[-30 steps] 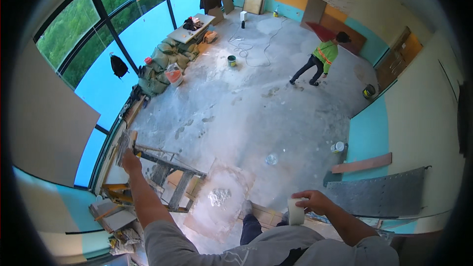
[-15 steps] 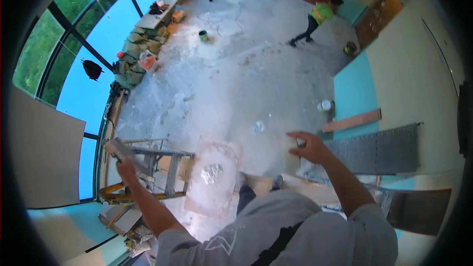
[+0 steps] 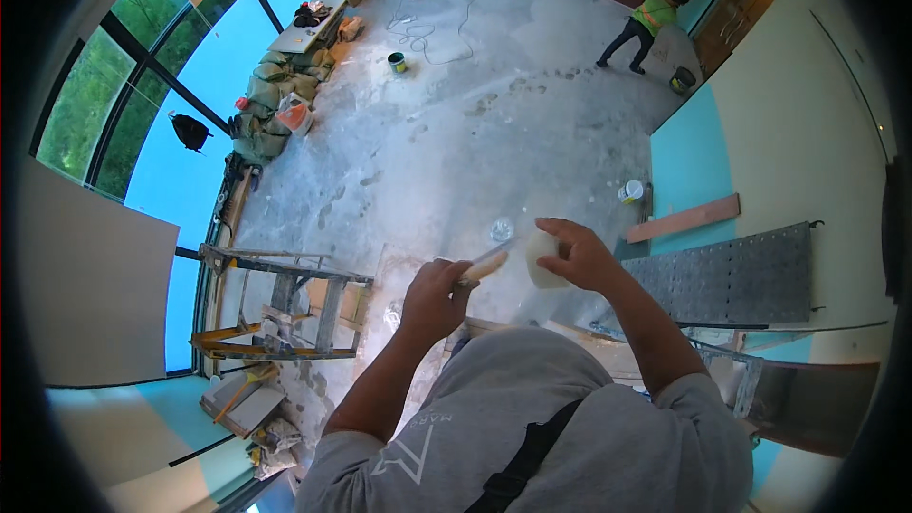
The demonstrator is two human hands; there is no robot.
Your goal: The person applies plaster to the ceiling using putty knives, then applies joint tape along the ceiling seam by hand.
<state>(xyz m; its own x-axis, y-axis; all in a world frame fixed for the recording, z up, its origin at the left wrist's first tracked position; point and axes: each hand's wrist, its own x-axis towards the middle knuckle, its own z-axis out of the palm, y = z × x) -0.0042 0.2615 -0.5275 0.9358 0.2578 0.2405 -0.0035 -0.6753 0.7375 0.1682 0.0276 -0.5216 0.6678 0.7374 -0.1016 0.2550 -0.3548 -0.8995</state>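
In front of my chest my left hand [image 3: 437,302] is closed around a flat trowel-like tool [image 3: 485,267], with a tan part and a thin pale edge. Its tip points right, toward my other hand. My right hand [image 3: 581,257] grips a pale, off-white flat piece [image 3: 545,264] that looks like a plastic spreader, thumb on its near side. The two held things are close together with a small gap between them. How each is shaped beneath my fingers is hidden.
A stepladder [image 3: 328,323] stands left, beside a dusty board [image 3: 394,271]. A perforated metal plank [image 3: 722,275] and a pinkish board [image 3: 686,218] lie right. Farther off are a white bucket [image 3: 630,192], a dark bucket [image 3: 397,63], sacks [image 3: 271,95] and a person in a bright vest [image 3: 655,13].
My left hand has swung in from the far left with the trowel-like tool, toward the piece in my right hand. The right hand has shifted slightly. The distant person has turned and moved slightly.
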